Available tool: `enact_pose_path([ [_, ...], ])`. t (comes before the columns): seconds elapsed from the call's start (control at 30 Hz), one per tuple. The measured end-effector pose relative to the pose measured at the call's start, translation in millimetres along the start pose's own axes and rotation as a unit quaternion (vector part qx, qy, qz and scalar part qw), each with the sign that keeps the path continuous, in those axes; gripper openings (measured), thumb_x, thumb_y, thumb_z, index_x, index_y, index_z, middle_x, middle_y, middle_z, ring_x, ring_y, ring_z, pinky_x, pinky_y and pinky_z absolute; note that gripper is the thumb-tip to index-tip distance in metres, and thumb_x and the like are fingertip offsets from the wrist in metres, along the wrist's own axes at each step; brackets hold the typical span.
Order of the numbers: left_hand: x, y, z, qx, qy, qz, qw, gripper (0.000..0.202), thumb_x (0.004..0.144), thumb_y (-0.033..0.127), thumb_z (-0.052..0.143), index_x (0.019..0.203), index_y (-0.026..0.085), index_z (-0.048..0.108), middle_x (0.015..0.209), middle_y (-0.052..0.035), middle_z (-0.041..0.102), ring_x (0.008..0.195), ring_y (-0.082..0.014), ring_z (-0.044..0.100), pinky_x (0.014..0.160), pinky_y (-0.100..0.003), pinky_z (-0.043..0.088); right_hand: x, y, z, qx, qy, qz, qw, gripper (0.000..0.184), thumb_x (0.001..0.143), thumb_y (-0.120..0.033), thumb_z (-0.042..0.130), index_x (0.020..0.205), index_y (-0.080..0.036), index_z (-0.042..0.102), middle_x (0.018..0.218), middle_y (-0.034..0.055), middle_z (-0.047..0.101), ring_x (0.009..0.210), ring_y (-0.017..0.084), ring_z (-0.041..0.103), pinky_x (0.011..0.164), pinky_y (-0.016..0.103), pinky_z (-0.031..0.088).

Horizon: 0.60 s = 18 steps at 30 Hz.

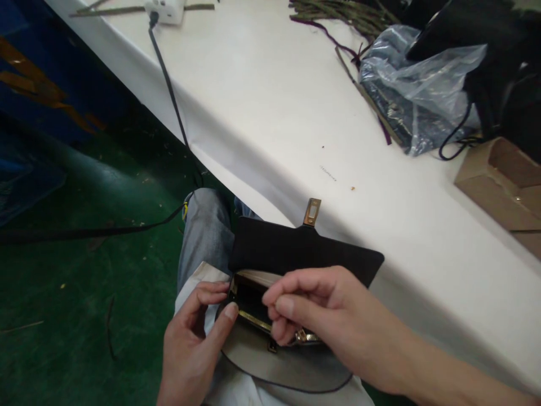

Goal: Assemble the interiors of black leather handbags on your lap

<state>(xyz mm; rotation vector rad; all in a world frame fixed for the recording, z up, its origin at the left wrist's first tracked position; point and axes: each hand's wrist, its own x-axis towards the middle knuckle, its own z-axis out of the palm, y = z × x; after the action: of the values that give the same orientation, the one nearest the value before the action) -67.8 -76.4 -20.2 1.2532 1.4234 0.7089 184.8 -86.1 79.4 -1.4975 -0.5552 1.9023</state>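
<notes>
Holds the right hand [316, 307] closest to the camera, forearm toward four o'clock, with thumb and fingers drawn together in a pinch; cannot tell whether clasping anything small. Grips the handbag [291, 366] at its nine-o'clock end with the left hand [196, 332], thumb on the zipper [255, 321] edge, probably to steady the mouth and spread it. Rests the handbag on the lap, at six o'clock in view, perhaps for support within easy reach. Has the black flap [274, 242] laid back toward twelve o'clock, clasp [313, 211] outermost, likely to uncover the mouth. Has the unzipped mouth right behind the pinched right fingers, whether touching or just apart cannot tell, with the zipper pull [300, 335] just beside them at four o'clock. Faces a white tabletop [274, 90] beyond, with sticks [350, 14] at one o'clock, clear plastic wrapping [439, 73] at two and a cardboard box [477, 169] at three.
</notes>
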Motion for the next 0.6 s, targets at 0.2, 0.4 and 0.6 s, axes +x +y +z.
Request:
enact_pose_path([
  [0.2,-3.6,-7.3,1.6,0.005,-0.014,0.008,1.0,0.019,0.096,0.04,0.084,0.105,0.025,0.08,0.118,-0.0065,0.08,0.114,-0.0247,0.077,0.104,-0.033,0.063,31.8,37.5,42.5,-0.172,0.076,-0.062,0.98,0.02,0.106,-0.023,0.061,0.093,-0.023,0.077,0.09,-0.001,0.077,0.085,0.017,0.068,0.078,0.028,0.05],
  [0.4,-0.3,-6.9,1.6,-0.007,-0.017,0.019,1.0,0.013,0.096,0.037,0.084,0.099,0.026,0.077,0.117,-0.004,0.08,0.114,-0.0228,0.077,0.103,-0.032,0.062,35.0,47.6,49.1,-0.1,0.092,-0.047,0.99,0.017,0.105,-0.028,0.066,0.092,-0.023,0.076,0.1,0.0014,0.077,0.099,0.021,0.068,0.09,0.032,0.05],
  [0.6,1.3,0.3,6.1,0.026,-0.002,0.066,0.997,0.01,0.093,0.03,0.083,0.092,0.026,0.074,0.108,-0.0016,0.08,0.104,-0.0208,0.077,0.096,-0.03,0.062,49.7,58.6,53.1,-0.048,0.132,0.047,0.989,0.018,0.103,-0.031,0.068,0.095,-0.019,0.078,0.095,0.0029,0.077,0.091,0.02,0.066,0.084,0.032,0.05],
])
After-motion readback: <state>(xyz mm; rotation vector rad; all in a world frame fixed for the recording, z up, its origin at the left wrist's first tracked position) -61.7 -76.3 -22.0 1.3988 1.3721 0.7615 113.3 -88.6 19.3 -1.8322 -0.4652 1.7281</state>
